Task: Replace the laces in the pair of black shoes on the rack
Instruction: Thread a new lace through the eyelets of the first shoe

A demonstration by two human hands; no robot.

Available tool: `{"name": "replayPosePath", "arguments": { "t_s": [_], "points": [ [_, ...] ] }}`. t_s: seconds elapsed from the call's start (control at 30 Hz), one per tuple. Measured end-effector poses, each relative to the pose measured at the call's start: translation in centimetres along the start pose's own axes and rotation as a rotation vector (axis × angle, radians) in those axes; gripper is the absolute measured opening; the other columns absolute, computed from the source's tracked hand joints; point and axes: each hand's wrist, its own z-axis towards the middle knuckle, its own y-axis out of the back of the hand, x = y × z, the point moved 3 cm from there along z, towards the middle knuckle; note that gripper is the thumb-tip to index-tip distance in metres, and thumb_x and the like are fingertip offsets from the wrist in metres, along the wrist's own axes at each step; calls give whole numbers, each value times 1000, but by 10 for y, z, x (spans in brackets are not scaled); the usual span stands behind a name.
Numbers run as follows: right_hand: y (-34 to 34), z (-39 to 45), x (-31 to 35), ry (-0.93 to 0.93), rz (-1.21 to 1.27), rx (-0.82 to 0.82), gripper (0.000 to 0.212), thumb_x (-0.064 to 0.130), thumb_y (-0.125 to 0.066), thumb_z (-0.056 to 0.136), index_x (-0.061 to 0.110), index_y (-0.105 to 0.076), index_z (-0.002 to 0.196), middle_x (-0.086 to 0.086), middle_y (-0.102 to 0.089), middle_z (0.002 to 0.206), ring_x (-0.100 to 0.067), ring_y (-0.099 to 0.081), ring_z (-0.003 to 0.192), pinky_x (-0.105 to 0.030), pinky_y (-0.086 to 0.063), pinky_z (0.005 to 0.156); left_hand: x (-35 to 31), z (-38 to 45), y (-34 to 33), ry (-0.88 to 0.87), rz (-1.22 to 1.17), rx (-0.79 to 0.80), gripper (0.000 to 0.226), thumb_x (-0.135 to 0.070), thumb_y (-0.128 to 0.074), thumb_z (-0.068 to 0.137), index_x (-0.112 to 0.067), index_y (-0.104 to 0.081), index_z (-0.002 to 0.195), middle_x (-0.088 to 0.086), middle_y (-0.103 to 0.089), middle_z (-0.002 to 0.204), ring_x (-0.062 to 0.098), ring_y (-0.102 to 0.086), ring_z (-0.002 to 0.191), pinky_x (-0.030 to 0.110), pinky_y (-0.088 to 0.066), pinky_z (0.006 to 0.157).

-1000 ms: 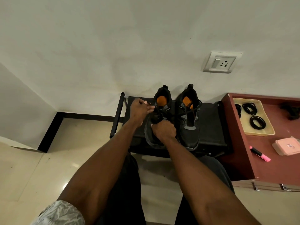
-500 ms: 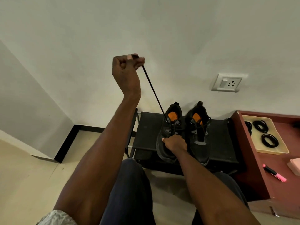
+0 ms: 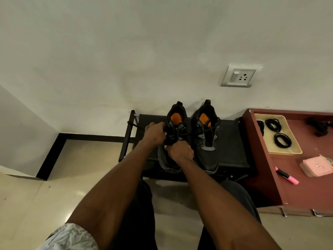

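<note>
Both hands are down on the left-hand black mesh shoe with the orange insole, which sits toe-toward-the-person on the low black shoe rack against the wall. The left hand is at the shoe's left side by the eyelets, fingers curled round the black lace — a short stretch of it trails off to the left toward the rack's post. The right hand is closed over the lower tongue, fingers tucked; it looks to be pinching the lace too, though the grip itself is hidden under the knuckles. Just beside it stands the right-hand black shoe with grey trim, its lace loose across the opening. Off to the right, on the reddish-brown wooden cabinet top, a shallow cream tray holds coiled black laces, and near it lie a pink highlighter pen and a small pink box. A white wall socket sits above.
</note>
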Motion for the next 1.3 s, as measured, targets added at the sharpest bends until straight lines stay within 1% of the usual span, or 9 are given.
{"name": "replayPosePath", "arguments": {
  "t_s": [0.1, 0.27, 0.5, 0.83, 0.93, 1.07, 1.17, 1.23, 1.3],
  "points": [
    [0, -1, 0, -5, -26, 8, 92, 68, -60, 81, -4, -46, 135, -14, -61, 124, -33, -63, 109, -36, -46, 73, 4, -4, 14, 57, -259, -81, 18, -22, -59, 98, -11, -73, 97, 9, -72, 88, 24, -66, 83, 40, -53, 85],
    [3, -8, 2, 16, -42, 20, 89, 68, -60, 83, -3, -47, 136, -16, -58, 129, -34, -61, 113, -41, -50, 87, -3, -19, 61, 79, -725, -54, 26, -24, -62, 99, -5, -71, 83, 1, -61, 59, 8, -51, 49, 22, -40, 46],
    [9, -14, 8, 68, -103, 19, 76, 61, -55, 92, 0, -50, 137, -19, -52, 137, -36, -57, 119, -43, -47, 95, -30, -27, 173, 1, -721, -685, 36, -25, -59, 98, -6, -67, 68, 0, -60, 61, 11, -54, 61, 24, -39, 63],
    [16, -23, 8, 70, -80, 19, 74, 58, -57, 92, 1, -48, 138, -19, -51, 137, -35, -56, 120, -41, -47, 94, -58, -33, 184, -128, -346, -732, 34, -31, -59, 97, -12, -56, 69, -7, -50, 58, 13, -46, 58, 27, -31, 59],
    [19, -25, 8, 60, -58, 38, 81, 61, -59, 91, -1, -43, 141, -18, -50, 138, -36, -55, 122, -42, -46, 95, -39, -37, 191, 112, -28, -686, 17, -25, -59, 89, -10, -66, 89, 7, -68, 90, 27, -60, 89, 31, -40, 74],
    [27, -24, 5, 97, -160, 122, 84, 77, -46, 88, 3, -58, 125, -14, -60, 122, -34, -59, 112, -43, -48, 90, -6, -34, 172, 290, 255, -619, 52, -10, -62, 75, -1, -53, 126, 26, -47, 132, 44, -38, 127, 47, -27, 110],
    [54, -28, 4, 162, -130, -50, 59, 62, -39, 99, 8, -64, 97, -8, -62, 94, -32, -63, 99, -40, -47, 80, -9, -24, 132, 213, 85, -400, 37, -12, -59, 82, -2, -66, 116, 21, -59, 126, 40, -51, 120, 43, -41, 104],
    [70, -25, 3, 234, -54, -187, 33, 35, -47, 103, 6, -59, 112, -14, -62, 111, -36, -60, 107, -45, -50, 86, -12, -20, 94, 145, -104, -188, 22, -10, -57, 89, 0, -71, 104, 18, -67, 112, 36, -61, 108, 39, -49, 94],
    [76, -14, 4, 315, 10, -130, 42, 14, -51, 99, 5, -43, 139, -16, -47, 141, -37, -47, 128, -51, -46, 100, -13, -23, 57, 93, -203, 12, 11, -8, -59, 91, -7, -67, 98, 14, -65, 104, 28, -60, 100, 32, -47, 86]
  ]
}}
